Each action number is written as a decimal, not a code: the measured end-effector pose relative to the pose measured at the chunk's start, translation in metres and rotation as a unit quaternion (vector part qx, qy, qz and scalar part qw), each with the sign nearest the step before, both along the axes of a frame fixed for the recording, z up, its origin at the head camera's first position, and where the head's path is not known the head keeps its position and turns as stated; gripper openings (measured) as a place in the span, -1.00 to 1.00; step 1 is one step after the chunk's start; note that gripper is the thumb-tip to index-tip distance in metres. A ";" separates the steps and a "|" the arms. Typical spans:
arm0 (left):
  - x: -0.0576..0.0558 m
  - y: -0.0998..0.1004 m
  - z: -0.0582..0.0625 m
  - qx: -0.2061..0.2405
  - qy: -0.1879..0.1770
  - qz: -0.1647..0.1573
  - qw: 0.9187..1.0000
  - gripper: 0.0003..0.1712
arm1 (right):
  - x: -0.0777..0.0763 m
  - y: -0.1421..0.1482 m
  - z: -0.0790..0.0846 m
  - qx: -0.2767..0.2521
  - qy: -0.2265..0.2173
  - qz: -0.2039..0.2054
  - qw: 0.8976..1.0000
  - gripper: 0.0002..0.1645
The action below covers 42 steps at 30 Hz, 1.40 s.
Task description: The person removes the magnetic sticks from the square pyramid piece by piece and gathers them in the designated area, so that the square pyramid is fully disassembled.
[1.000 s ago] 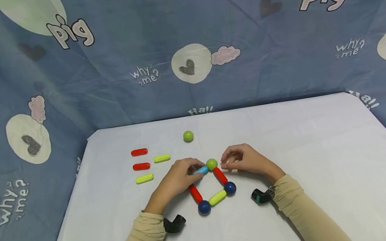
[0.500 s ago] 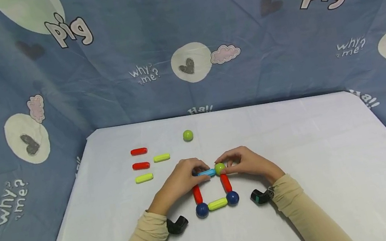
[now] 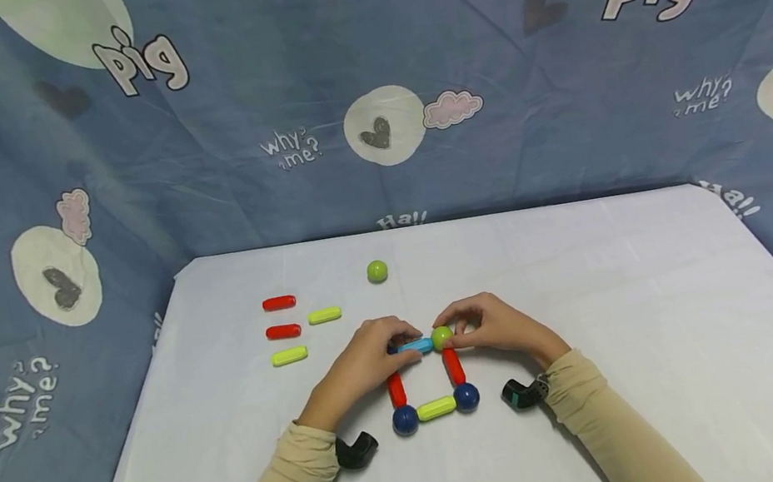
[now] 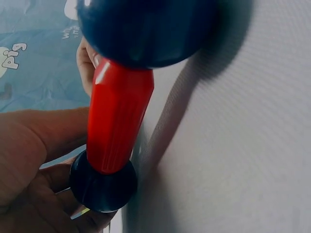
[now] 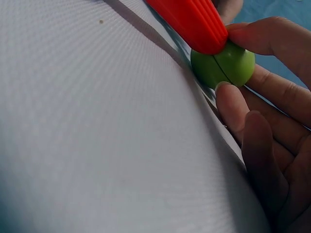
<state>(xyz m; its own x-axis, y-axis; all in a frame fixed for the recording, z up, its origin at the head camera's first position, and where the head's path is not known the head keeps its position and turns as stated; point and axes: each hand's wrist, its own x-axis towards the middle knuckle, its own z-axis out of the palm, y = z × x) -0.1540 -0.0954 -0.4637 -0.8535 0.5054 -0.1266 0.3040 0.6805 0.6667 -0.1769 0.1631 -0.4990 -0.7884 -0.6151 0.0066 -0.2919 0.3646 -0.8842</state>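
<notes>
The green ball (image 5: 218, 68) has shifted, pinched between right-hand fingers (image 5: 232, 106), left-hand fingers (image 3: 397, 327) pinching the light-blue rod (image 3: 418, 346).

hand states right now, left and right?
Left hand: closed, holding the light blue rod.
Right hand: closed, holding the green ball at the rod's end.

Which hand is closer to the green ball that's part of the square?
The right hand: it pinches the green ball. The left hand is left of it, at the light-blue rod's other end.
</notes>
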 end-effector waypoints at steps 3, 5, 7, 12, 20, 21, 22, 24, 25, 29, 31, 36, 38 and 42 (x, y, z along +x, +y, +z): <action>0.001 0.001 0.000 -0.008 0.000 -0.003 1.000 -0.69 | 0.000 0.000 0.001 0.002 -0.004 -0.003 1.000 -0.64; 0.001 0.001 0.001 -0.011 -0.002 -0.003 1.000 -0.70 | 0.000 0.000 0.001 0.004 -0.006 -0.004 1.000 -0.64; 0.001 0.001 0.002 -0.016 0.000 -0.005 1.000 -0.74 | 0.001 0.000 0.001 0.004 -0.006 -0.002 1.000 -0.65; 0.000 -0.005 0.005 -0.002 0.021 0.019 1.000 -0.79 | 0.000 0.000 0.001 0.011 -0.002 -0.001 1.000 -0.62; -0.004 -0.015 0.008 0.061 0.036 0.038 0.997 -0.80 | -0.001 0.001 0.001 0.015 -0.008 -0.002 1.000 -0.60; -0.004 -0.016 0.008 0.062 0.035 0.037 0.997 -0.80 | -0.001 0.001 0.001 0.015 -0.009 -0.002 1.000 -0.60; -0.004 -0.016 0.009 0.062 0.035 0.035 0.997 -0.79 | -0.001 0.001 0.001 0.015 -0.009 -0.003 1.000 -0.60; -0.005 -0.017 0.010 0.061 0.034 0.034 0.997 -0.79 | -0.001 0.000 0.001 0.015 -0.010 -0.002 1.000 -0.61; -0.004 -0.018 0.010 0.059 0.034 0.033 0.997 -0.79 | -0.001 0.000 0.001 0.014 -0.009 -0.002 1.000 -0.61; -0.004 -0.019 0.012 0.053 0.034 0.037 0.997 -0.78 | 0.000 0.000 0.001 0.010 -0.005 0.002 1.000 -0.61; -0.004 -0.020 0.013 0.057 0.036 0.039 0.997 -0.77 | 0.000 0.001 0.002 0.008 -0.002 0.003 1.000 -0.62; -0.005 -0.021 0.015 0.069 0.041 0.038 0.996 -0.76 | 0.000 0.000 0.003 0.011 -0.007 0.000 1.000 -0.62; -0.005 -0.022 0.016 0.069 0.039 0.041 0.996 -0.77 | 0.000 0.000 0.003 0.012 -0.011 -0.001 1.000 -0.62; -0.006 -0.030 0.023 0.073 0.058 0.053 0.994 -0.77 | -0.001 0.000 0.001 0.007 -0.018 -0.002 1.000 -0.63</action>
